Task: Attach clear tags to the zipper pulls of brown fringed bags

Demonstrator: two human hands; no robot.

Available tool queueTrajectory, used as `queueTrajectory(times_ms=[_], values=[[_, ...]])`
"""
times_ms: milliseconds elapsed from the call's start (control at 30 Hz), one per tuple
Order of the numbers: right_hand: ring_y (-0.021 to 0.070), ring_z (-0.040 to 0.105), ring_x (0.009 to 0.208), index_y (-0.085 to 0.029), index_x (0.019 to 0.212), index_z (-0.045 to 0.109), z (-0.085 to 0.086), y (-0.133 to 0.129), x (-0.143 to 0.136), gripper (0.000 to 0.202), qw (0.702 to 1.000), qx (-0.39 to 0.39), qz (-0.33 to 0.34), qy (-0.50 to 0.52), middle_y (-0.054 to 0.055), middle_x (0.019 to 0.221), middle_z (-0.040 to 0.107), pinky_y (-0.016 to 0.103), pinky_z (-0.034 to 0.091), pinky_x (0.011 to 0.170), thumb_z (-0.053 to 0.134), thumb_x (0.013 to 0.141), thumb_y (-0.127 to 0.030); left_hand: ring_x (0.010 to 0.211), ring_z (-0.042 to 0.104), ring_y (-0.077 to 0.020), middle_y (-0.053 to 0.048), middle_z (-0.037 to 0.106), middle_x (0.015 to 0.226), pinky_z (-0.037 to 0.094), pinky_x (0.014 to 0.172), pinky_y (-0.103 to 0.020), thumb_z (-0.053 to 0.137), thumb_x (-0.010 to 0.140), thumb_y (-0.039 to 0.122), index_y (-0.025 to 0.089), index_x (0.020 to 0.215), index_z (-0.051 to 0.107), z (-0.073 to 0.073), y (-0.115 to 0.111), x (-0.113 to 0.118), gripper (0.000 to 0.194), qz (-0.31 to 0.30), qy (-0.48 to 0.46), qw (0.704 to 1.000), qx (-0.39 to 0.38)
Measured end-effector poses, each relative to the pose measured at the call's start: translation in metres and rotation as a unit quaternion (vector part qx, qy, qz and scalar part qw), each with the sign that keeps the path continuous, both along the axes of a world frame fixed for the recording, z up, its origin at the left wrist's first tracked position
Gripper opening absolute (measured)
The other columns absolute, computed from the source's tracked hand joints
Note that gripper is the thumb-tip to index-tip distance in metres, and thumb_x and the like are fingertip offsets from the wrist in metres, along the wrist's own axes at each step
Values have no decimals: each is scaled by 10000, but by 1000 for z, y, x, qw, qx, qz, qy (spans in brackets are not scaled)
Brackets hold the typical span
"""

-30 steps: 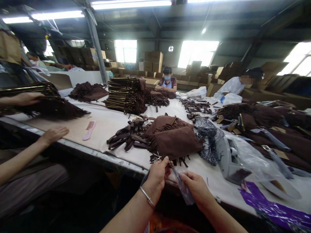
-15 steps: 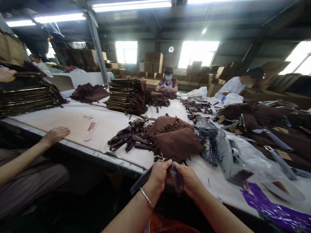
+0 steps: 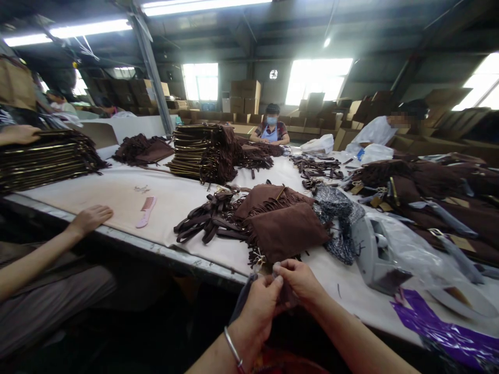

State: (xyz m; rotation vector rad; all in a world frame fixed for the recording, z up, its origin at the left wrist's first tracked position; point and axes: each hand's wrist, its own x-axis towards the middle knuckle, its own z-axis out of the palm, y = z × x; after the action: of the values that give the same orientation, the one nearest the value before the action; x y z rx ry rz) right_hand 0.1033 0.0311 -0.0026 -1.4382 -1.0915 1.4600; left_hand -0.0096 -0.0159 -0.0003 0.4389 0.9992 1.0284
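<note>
At the table's near edge, my left hand [image 3: 260, 301] is closed on a dark strap covered in thin plastic [image 3: 242, 298]. Beside it and nearly touching, my right hand [image 3: 298, 283] is pinched on part of the same plastic-looking wrap; its details are hidden by the fingers. Just beyond both hands lies a brown fringed bag [image 3: 286, 231], with a small pale string tag at its near corner. A bunch of dark looped straps [image 3: 208, 215] lies to the bag's left. Speckled grey material [image 3: 339, 223] touches its right side.
A grey tape dispenser [image 3: 372, 254] and purple plastic [image 3: 440, 327] lie right. A pink comb [image 3: 146, 213], stacked bags [image 3: 198, 153] and a co-worker's hand [image 3: 91, 218] are left. More bags [image 3: 440, 192] pile up at right; another person [image 3: 271, 127] sits across the table.
My hands have drawn together, the left moving slightly right and down. The wrapped strap has swung more upright. At far left, a co-worker's upper hand has shifted right over the stack.
</note>
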Motion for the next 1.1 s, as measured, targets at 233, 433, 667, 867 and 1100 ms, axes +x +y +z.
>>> queueTrajectory(times_ms=[233,433,667,867,1100], values=[[71,431,452,-163,694,571,-4,1,10,443,995,-38,47,84,-40,534,558,203,313,442,661,710,-596,322,259,-11,111,316,462,222,337,-99,504,932,305,154,769,517,12,9,-11,222,-59,-225,963,-135],[71,428,450,-153,742,583,-5,1,16,414,989,-59,88,103,-18,560,583,204,303,437,688,701,-551,294,198,-13,128,181,433,101,327,-109,261,1000,435,143,731,488,16,12,-15,458,-138,-357,908,-168],[71,348,412,-187,638,523,-10,0,17,344,998,-8,49,26,-65,446,480,217,237,415,644,725,-497,295,200,-16,124,182,408,93,344,-120,222,950,613,126,758,536,11,8,-10,610,-143,-345,908,-189],[96,413,503,-186,587,531,-7,-4,18,311,997,64,24,-35,-51,502,500,228,310,480,613,767,-428,295,197,-31,117,161,396,100,348,-141,207,963,584,133,761,552,7,9,-11,603,-165,-346,905,-182],[112,465,512,-175,756,656,4,-7,20,211,991,90,53,-84,-32,568,568,229,352,487,584,783,-372,292,180,-25,120,155,392,104,347,-132,208,965,580,142,737,536,1,7,-8,593,-154,-338,910,-186]])
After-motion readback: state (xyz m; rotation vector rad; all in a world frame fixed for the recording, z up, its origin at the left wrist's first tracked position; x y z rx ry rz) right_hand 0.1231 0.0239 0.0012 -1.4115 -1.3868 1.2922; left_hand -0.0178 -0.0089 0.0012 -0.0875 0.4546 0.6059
